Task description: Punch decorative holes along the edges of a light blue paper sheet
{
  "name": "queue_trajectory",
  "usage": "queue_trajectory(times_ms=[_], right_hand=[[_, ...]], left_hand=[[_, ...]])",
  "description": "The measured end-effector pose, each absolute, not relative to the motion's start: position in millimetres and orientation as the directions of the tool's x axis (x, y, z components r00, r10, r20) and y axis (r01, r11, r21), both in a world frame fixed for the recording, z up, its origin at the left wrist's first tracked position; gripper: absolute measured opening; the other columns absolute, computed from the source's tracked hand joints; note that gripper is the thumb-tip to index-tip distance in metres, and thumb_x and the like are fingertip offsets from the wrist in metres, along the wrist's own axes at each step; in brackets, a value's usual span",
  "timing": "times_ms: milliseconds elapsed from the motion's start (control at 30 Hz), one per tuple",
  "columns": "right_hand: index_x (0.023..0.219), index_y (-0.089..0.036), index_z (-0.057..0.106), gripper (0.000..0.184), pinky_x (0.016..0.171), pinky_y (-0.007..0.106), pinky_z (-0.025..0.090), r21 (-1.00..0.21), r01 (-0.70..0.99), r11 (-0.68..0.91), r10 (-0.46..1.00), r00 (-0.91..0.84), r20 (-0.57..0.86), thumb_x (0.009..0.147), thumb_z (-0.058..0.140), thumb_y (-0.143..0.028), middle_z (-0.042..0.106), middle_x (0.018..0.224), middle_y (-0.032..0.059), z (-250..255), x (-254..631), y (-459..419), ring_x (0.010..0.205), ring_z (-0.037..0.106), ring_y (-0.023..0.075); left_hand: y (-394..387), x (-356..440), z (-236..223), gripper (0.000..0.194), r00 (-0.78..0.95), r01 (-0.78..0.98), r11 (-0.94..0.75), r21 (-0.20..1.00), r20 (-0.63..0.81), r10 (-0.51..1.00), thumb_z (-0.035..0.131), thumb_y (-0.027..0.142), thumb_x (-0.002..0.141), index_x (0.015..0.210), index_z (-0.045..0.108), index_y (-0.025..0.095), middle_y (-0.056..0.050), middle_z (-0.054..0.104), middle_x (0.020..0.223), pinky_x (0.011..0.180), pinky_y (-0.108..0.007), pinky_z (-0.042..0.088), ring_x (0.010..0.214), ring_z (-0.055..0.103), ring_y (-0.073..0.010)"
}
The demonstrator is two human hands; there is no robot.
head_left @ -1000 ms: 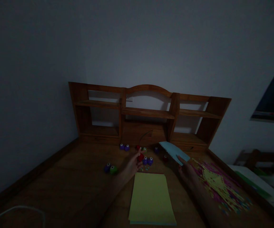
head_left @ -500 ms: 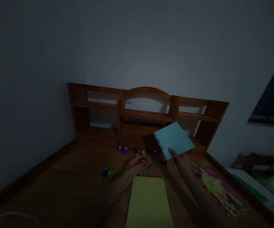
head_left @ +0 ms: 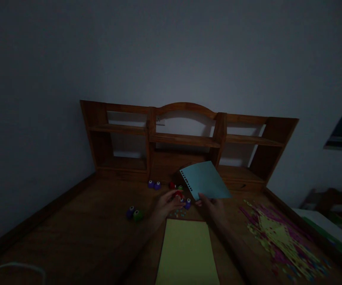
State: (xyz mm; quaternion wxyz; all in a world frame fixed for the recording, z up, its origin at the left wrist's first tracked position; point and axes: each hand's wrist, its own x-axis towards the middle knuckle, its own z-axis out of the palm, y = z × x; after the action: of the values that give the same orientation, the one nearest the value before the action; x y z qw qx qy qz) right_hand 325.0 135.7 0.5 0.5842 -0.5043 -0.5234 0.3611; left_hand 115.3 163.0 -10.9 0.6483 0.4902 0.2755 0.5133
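Observation:
My left hand (head_left: pixel 166 205) is closed around a small red object (head_left: pixel 177 194), round and partly hidden by the fingers; its exact kind is too dark to make out. Between thumb and fingers, my right hand (head_left: pixel 211 206) pinches the lower edge of a light blue sheet of paper (head_left: pixel 207 180), tilted above the desk, with punched holes along its left edge. Just beside the left fingers lies a purple toy with an eye-like top (head_left: pixel 188 203). Below both hands a yellow sheet of paper (head_left: pixel 187 251) lies flat on the desk, with tiny pale bits (head_left: pixel 179 213) above its top edge.
A wooden shelf unit (head_left: pixel 185 140) stands along the wall. Purple toys (head_left: pixel 154 185) sit near it, with a purple and a green toy (head_left: pixel 137 215) at the left. Yellow and pink strips (head_left: pixel 278 233) are heaped at the right. A white cable (head_left: pixel 16 264) lies front left.
The light blue paper and my right hand have moved left and lower, closer to my left hand. My left hand keeps the red object and has shifted slightly left. The view has shifted a little.

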Motion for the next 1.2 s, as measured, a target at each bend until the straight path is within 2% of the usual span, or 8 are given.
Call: queue_trajectory(times_ms=[100,200,300,467,700,900,1200], right_hand=[[0.065,-0.013,0.069,0.045,0.065,0.03,0.05,-0.963,0.102,0.251,0.955,0.137,0.263,0.073,0.064,-0.057,0.07,0.066,0.0122,-0.1,319.5,133.6,0.062,0.066,0.0223],[0.07,-0.013,0.068,0.045,0.064,0.031,0.051,-0.967,0.078,0.244,0.964,0.093,0.251,0.074,0.063,-0.058,0.07,0.066,0.0111,-2.4,312.2,129.2,0.06,0.066,0.0225],[0.068,-0.014,0.068,0.046,0.064,0.032,0.051,-0.965,0.097,0.244,0.965,0.075,0.251,0.074,0.062,-0.059,0.07,0.066,0.0112,-1.0,306.7,123.3,0.061,0.066,0.0231],[0.066,-0.014,0.069,0.045,0.067,0.032,0.051,-0.955,0.123,0.272,0.955,0.091,0.283,0.073,0.064,-0.058,0.071,0.068,0.0115,2.8,306.7,119.7,0.063,0.066,0.0228],[0.075,-0.014,0.069,0.043,0.067,0.032,0.052,-0.954,0.045,0.296,0.952,0.063,0.298,0.074,0.064,-0.057,0.071,0.071,0.0102,-1.6,307.6,120.4,0.064,0.066,0.0222],[0.069,-0.015,0.069,0.043,0.071,0.033,0.051,-0.957,0.138,0.254,0.964,0.041,0.261,0.075,0.062,-0.057,0.071,0.071,0.0095,1.3,304.6,115.7,0.068,0.067,0.0229],[0.064,-0.017,0.066,0.039,0.064,0.031,0.05,-0.953,0.118,0.278,0.961,-0.016,0.278,0.075,0.063,-0.054,0.069,0.063,0.0047,-1.5,302.9,114.6,0.059,0.064,0.0209]], left_hand=[[163.7,114.2,-9.6,0.052,0.296,-0.333,-0.072,0.94,0.176,0.939,0.075,0.04,0.07,0.111,0.06,0.012,-0.012,0.067,0.101,0.066,-0.029,0.053,0.071,0.065,-0.0176],[162.8,115.3,-9.1,0.05,0.273,-0.319,-0.117,0.94,0.209,0.939,0.078,0.035,0.066,0.107,0.063,0.012,-0.009,0.068,0.095,0.064,-0.026,0.051,0.068,0.062,-0.0148],[160.8,115.9,-11.0,0.048,0.266,-0.295,-0.124,0.947,0.206,0.942,0.08,0.033,0.064,0.103,0.064,0.012,-0.009,0.069,0.093,0.067,-0.027,0.05,0.071,0.063,-0.0166],[158.2,113.4,-15.7,0.049,0.323,-0.253,-0.116,0.961,0.196,0.926,0.078,0.032,0.067,0.11,0.061,0.014,-0.011,0.067,0.102,0.072,-0.03,0.05,0.081,0.064,-0.0197],[152.4,114.5,-8.5,0.054,0.338,-0.21,-0.063,0.976,0.133,0.932,0.085,0.026,0.055,0.104,0.064,0.015,-0.011,0.067,0.102,0.081,-0.034,0.048,0.086,0.064,-0.0219],[147.2,115.3,-3.7,0.048,0.347,-0.187,-0.05,0.981,0.114,0.931,0.085,0.027,0.054,0.097,0.067,0.014,-0.009,0.069,0.087,0.077,-0.032,0.047,0.081,0.064,-0.0223],[141.1,113.4,0.1,0.041,0.429,-0.139,-0.067,0.988,0.121,0.895,0.081,0.03,0.06,0.095,0.066,0.014,-0.007,0.068,0.086,0.068,-0.027,0.046,0.076,0.063,-0.0193]])
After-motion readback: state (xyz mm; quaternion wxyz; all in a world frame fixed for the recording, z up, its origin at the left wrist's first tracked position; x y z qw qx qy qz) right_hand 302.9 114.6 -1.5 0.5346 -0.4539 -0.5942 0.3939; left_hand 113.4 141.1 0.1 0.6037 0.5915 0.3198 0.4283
